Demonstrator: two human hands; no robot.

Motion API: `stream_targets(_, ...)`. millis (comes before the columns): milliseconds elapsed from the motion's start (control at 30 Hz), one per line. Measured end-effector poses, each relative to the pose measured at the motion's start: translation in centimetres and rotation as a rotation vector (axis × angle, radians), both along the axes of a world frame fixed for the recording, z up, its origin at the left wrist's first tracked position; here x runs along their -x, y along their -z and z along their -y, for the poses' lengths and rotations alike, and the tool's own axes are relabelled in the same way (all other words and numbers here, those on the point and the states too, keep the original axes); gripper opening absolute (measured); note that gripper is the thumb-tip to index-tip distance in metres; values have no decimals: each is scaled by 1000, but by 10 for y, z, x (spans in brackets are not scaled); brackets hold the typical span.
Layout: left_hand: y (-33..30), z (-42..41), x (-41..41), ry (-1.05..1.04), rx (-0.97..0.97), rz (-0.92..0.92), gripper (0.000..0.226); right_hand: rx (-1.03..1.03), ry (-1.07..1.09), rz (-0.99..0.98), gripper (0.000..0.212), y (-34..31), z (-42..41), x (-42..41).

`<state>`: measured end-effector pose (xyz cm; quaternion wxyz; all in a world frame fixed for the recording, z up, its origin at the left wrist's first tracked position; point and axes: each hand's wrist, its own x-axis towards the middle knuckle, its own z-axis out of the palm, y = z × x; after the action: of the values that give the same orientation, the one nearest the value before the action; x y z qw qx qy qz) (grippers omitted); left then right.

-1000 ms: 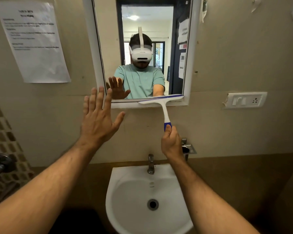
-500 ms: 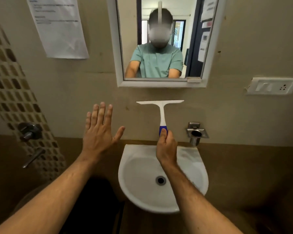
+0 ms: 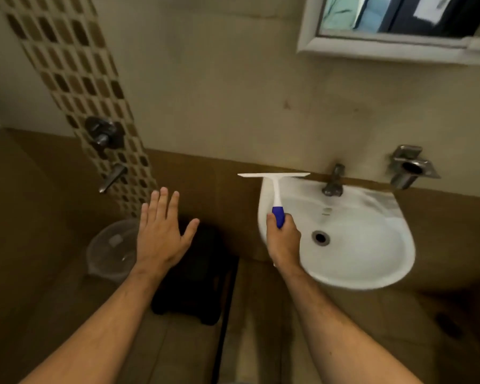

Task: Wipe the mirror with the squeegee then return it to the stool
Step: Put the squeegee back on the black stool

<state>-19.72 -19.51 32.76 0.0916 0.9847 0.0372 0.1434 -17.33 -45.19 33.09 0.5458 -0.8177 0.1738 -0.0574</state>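
Over sink (image 3: pixel 372 278): right hand (image 3: pixel 283 239) fisted round squeegee (image 3: pixel 275 189) handle; left hand (image 3: pixel 161 231) splayed, empty.

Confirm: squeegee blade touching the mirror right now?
No, the squeegee, gripped by the right hand, is over the sink, well below the mirror.
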Motion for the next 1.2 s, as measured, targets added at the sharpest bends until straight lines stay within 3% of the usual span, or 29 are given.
stream_targets(300, 52, -76, -3, 11, 47, -119, 83, -27, -2, -169, 37, 42, -85, -2)
stream_targets(700, 101, -142, -64, 8, 54, -240, 83, 13, -48, -291, 34, 118, -179, -82)
stream_targets(967, 199, -185, -127, 186, 36, -350, 78, 193, 63, -318, 42, 207, -247, -117)
stream_targets(1200, 286, -222, -150, 281, 0, -382, 78, 183, 168, -408, 40, 304, -300, -123)
